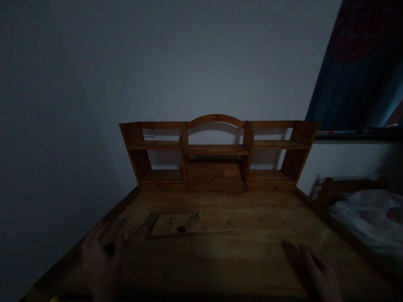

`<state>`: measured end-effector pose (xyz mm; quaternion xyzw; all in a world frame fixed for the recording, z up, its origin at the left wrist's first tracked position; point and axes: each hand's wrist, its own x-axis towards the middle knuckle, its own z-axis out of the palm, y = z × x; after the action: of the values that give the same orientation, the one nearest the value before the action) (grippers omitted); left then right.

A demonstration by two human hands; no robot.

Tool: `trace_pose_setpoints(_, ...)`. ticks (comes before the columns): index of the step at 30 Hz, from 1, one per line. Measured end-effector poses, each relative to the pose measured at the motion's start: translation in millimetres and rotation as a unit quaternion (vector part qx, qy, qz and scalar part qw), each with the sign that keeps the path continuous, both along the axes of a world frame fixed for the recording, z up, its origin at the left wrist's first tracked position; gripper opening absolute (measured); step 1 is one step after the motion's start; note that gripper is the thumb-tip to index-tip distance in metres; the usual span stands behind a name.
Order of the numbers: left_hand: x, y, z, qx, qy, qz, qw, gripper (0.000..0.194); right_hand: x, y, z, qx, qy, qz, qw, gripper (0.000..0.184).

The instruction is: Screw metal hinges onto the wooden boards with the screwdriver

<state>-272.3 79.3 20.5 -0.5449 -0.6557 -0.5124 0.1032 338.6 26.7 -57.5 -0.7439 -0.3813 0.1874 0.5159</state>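
My left hand is over the left part of a wooden desk, blurred by motion. Its thumb and fingers are spread apart. A small black object shows between them; I cannot make out its kind. Just right of these fingers lies a thin tool with an orange end and a long narrow shaft, like a screwdriver. My right hand is low over the right side of the desk, fingers loosely stretched and slightly bent, with nothing visible in them. Its dark shadow falls on the wood beside it.
A wooden shelf unit stands along the desk's back edge, against the wall. A worn, peeled patch marks the desktop. To the right are a dark curtain and a bed with pale bedding. The light is dim.
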Motion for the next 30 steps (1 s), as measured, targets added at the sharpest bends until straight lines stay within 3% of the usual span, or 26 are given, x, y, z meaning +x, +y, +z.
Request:
trace_pose_setpoints(2,57,9,15.7,-0.024,0.067,-0.124,0.990,0.060,-3,0,3.1,0.012,-0.002,-0.004,1.000,0.057)
trace_pose_setpoints(4,108,26,19.4,-0.142,0.147,-0.264,0.943,0.065,-6,-1,6.8,0.037,-0.003,0.006,0.999,0.054)
trace_pose_setpoints(6,145,48,11.9,-0.202,0.189,-0.368,0.888,0.077,-8,-1,10.1,0.046,0.000,0.025,0.999,0.052)
trace_pose_setpoints(8,170,72,-1.6,-0.214,0.236,-0.426,0.846,0.088,-10,-1,12.1,0.043,0.005,0.037,0.998,0.051)
trace_pose_setpoints(11,189,101,-19.9,-0.221,0.262,-0.450,0.824,0.095,-11,-1,13.1,0.052,0.002,0.040,0.998,0.053)
trace_pose_setpoints(13,192,114,-26.9,-0.231,0.252,-0.455,0.822,0.087,-12,-1,14.2,0.059,-0.001,0.043,0.997,0.056)
trace_pose_setpoints(16,189,127,-30.4,-0.247,0.215,-0.481,0.813,0.076,-14,-2,18.5,0.060,-0.004,0.050,0.997,0.055)
trace_pose_setpoints(21,180,142,-27.5,-0.280,0.174,-0.504,0.799,0.087,-16,-3,23.8,0.073,-0.024,0.083,0.994,0.053)
trace_pose_setpoints(25,186,132,-22.8,-0.253,0.201,-0.494,0.807,0.082,-14,-2,21.3,0.076,-0.014,0.089,0.993,0.052)
trace_pose_setpoints(30,198,90,-11.8,-0.173,0.252,-0.462,0.833,0.068,-14,-3,19.5,0.080,0.001,0.094,0.992,0.049)
